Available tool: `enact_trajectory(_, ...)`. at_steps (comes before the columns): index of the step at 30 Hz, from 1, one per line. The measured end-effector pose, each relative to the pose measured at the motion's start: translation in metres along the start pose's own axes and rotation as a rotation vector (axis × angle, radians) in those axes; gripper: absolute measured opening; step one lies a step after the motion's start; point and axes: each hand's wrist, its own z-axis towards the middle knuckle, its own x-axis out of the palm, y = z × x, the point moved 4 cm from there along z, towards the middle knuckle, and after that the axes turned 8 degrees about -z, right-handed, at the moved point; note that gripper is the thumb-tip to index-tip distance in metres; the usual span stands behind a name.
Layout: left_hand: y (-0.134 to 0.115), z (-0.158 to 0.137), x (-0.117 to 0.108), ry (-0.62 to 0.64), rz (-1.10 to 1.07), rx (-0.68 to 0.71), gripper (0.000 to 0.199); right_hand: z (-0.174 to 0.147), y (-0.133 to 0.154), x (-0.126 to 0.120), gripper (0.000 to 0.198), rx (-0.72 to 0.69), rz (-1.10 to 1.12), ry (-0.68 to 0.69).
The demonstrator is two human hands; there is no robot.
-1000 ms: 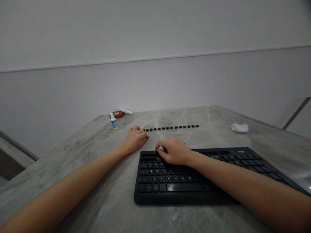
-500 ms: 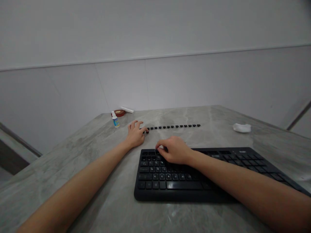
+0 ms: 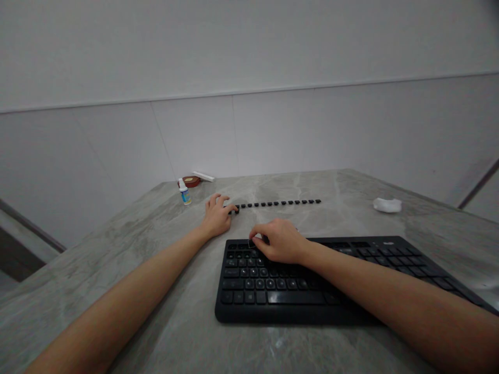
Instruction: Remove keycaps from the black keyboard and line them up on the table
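My left hand (image 3: 217, 217) rests on the table with its fingers spread. One fingertip touches a black keycap (image 3: 237, 209) at the left end of a row of keycaps (image 3: 276, 203), several small black pieces lined up across the table. My right hand (image 3: 281, 241) is over the upper left part of a black keyboard (image 3: 249, 312), thumb and forefinger pinched. A thin wire-like loop (image 3: 251, 244) shows at those fingertips, against the top key row. The rest of what I pinch is hidden in my hand. My right forearm covers much of the keyboard's middle.
A small white spray bottle (image 3: 184, 193) with a blue label stands at the back left. Behind it lie a round reddish-brown object (image 3: 191, 181) and a white strip (image 3: 204, 176). A crumpled white piece (image 3: 387, 205) sits at the right. A wall (image 3: 273, 135) rises behind the table.
Both hands hold almost the same positions. The whole view has shifted very slightly; nothing has visibly been taken or let go.
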Motion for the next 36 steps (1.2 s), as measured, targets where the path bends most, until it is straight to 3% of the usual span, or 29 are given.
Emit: enact_trajectory(36,0.0014,0.0002,0.0021,-0.023,-0.071,0.023,0.047,0.0006,-0.0004,0.0012,0.021,-0.008,-0.008,0.010)
